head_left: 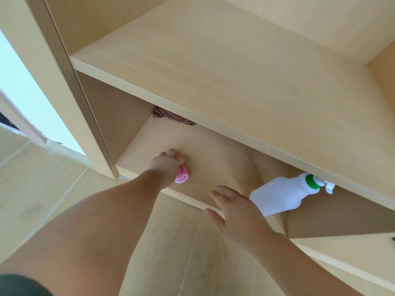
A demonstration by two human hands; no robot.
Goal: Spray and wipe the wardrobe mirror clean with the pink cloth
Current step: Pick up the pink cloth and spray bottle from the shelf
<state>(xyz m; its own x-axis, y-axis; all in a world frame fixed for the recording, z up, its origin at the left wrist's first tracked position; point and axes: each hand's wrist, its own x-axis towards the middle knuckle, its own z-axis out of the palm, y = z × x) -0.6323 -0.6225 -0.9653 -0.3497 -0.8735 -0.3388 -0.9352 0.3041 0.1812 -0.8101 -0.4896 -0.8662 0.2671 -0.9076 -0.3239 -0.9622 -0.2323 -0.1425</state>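
- On the lower shelf [213, 146], near its front edge, my left hand [165, 164] gripped the bunched pink cloth [181, 175], which poked out beneath my fingers.
- My right hand [237, 212] hovered with fingers spread, just beside the white spray bottle [282, 194] lying toward the shelf's right end.

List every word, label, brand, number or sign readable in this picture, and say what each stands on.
None can be read.
The white spray bottle lying on the lower shelf shows a plain side with no visible label; its green collar bears no legible marks.
The pink cloth in the left hand shows no print.
The wardrobe panels carry no text.
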